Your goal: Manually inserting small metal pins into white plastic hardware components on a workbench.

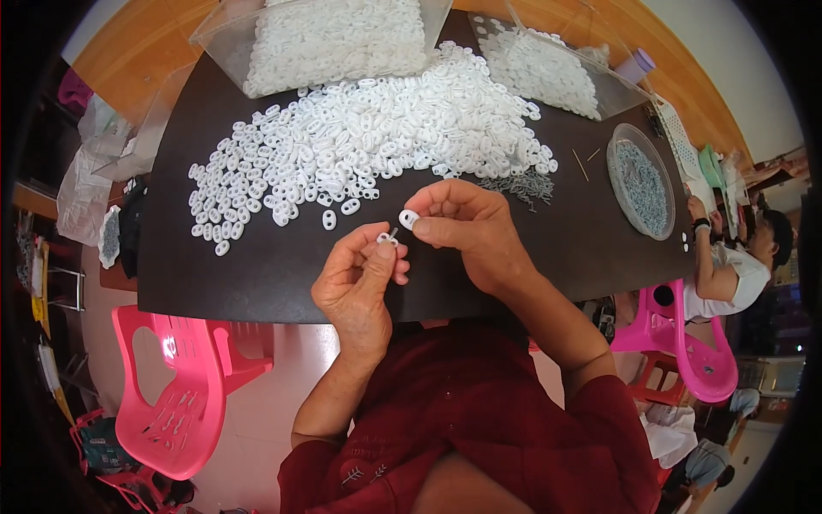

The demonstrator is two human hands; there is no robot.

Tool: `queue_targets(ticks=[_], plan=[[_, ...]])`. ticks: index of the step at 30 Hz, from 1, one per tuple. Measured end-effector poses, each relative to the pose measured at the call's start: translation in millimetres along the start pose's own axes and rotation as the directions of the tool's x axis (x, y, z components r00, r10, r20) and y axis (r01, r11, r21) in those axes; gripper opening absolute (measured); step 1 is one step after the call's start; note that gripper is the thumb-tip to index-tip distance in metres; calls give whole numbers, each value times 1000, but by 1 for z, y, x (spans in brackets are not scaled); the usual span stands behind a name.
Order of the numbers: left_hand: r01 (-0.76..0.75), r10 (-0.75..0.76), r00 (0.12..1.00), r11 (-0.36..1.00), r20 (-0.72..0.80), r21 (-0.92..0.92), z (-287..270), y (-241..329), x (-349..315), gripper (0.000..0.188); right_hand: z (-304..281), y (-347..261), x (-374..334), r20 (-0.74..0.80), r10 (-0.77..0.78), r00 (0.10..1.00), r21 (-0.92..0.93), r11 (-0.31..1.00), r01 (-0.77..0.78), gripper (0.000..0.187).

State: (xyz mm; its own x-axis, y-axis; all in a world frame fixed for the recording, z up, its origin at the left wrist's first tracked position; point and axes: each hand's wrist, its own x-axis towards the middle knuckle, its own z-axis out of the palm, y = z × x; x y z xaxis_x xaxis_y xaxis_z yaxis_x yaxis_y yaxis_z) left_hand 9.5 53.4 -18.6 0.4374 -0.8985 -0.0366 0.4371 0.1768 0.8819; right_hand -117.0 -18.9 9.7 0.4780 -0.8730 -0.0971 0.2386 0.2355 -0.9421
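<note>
White plastic two-holed ovals (377, 137) lie heaped, loose, on the dark brown table (244, 287). The left hand (355, 291) pinches one oval (384, 241) and a grey metal pin (393, 232); the right hand (471, 231) grips another oval (409, 219) (just beside, seemingly unjoined). Plenty remains, I'd judge.

We log two small white oval plastic pieces, dark at their holes, at frame centre, one at right (408, 219), one at left (384, 239). Upper middle: a heap of white oval plastic pieces (360, 141), dotted dark by holes. Beneath, we note a plain dark brown tabletop (257, 287). Right: blue-grey slender pieces (640, 188). Lower left: a bright pink slotted plastic chair (214, 403). Lower middle: a dark red shirt (479, 385), pale leaf-like sprigs (352, 476).
</note>
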Motion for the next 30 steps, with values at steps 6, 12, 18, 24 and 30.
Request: queue_targets(ticks=[6, 12, 18, 24, 30], plan=[[-1, -1, 1000, 997, 28, 76, 0, 0, -4, 17, -2, -1, 2, -10, -7, 1000, -98, 995, 6, 15], [-44, 46, 999, 991, -12, 127, 2, -3, -4, 16, 1, 1, 2, -22, 1, 1000, -74, 997, -2, 15], [-80, 84, 996, 983, -19, 166, 0, -7, -4, 15, 1, 5, 4, -5, -20, 1000, -141, 990, 20, 15], [-74, 78, 997, 981, -13, 179, 0, -7, -5, 16, 2, 9, 5, 8, -66, 998, -148, 987, 66, 12], [-112, 114, 993, 979, 0, 172, 0, -7, -4, 20, 5, 14, 4, -20, -164, 986, -247, 957, 154, 10]])
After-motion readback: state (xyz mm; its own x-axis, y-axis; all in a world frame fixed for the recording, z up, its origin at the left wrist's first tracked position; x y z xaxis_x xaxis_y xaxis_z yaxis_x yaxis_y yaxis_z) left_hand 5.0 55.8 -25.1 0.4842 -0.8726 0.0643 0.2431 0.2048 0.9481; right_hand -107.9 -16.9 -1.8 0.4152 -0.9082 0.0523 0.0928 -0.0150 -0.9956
